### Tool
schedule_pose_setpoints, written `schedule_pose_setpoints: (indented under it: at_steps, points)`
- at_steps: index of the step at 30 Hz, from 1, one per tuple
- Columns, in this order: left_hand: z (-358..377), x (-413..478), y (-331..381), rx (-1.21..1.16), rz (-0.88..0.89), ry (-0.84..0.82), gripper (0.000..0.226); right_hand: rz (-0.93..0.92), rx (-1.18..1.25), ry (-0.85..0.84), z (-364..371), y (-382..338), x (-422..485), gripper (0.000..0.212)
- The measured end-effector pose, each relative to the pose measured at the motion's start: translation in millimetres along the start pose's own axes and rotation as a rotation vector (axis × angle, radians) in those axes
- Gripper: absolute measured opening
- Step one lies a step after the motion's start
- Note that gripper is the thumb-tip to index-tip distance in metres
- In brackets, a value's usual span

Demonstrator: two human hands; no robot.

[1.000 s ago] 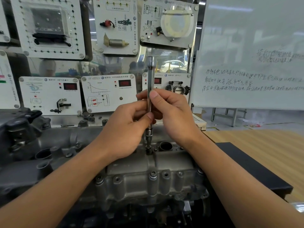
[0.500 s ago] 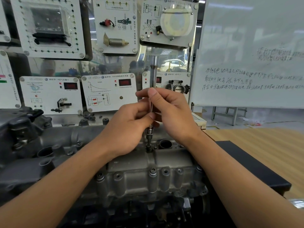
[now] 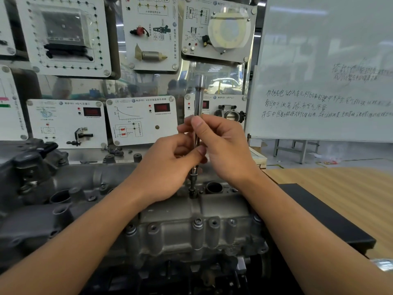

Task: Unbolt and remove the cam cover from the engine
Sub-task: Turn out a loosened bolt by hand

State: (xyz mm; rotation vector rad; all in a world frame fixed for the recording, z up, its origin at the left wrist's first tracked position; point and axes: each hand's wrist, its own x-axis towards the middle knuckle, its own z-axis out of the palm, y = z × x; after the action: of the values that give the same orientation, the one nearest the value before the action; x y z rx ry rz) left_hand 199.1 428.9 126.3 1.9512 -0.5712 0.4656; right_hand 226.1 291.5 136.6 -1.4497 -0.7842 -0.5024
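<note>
A person's left hand [image 3: 168,167] and right hand [image 3: 225,150] both pinch a long metal rod [image 3: 199,96] between thumb and fingers, the right gripping higher than the left. The rod stands nearly upright, with its lower tip seated on a bolt [image 3: 193,191] at the rear edge of the cam cover [image 3: 191,228]. The grey cast cover sits in place on top of the engine [image 3: 53,188], directly below the forearms, with a row of bolts [image 3: 197,222] along its near edge and a round opening [image 3: 214,186] just right of the rod's tip. The engine rests against a black platform [image 3: 319,218] that runs off to the right, and beyond it lies a pale wood-grain surface [image 3: 340,188]. Behind the engine hangs a wall of white training panels [image 3: 140,119] carrying car parts, wiring diagrams and small red digital displays; one panel [image 3: 229,112] behind the rod holds a throttle valve. A whiteboard [image 3: 319,60] on a metal frame fills the right side of the room, with several lines of handwriting that are too small to read. Glass between the panels reflects a bright workshop and a white car [image 3: 223,84].
</note>
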Motion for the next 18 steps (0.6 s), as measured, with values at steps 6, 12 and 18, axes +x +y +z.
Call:
schedule_pose_setpoints:
  at_steps: [6,12,18]
  points:
    - [-1,-1,-4,-0.095,0.055,-0.116,0.017,0.057,0.055,-0.015,0,1,-1,0.022]
    - [-3,-2,1,0.046,0.128,-0.004,0.007,-0.098,-0.141,0.078,-1,-7,4,0.025]
    - [1,23,26,-0.013,0.136,0.005,0.013,-0.048,-0.178,0.022,-21,-34,26,0.036]
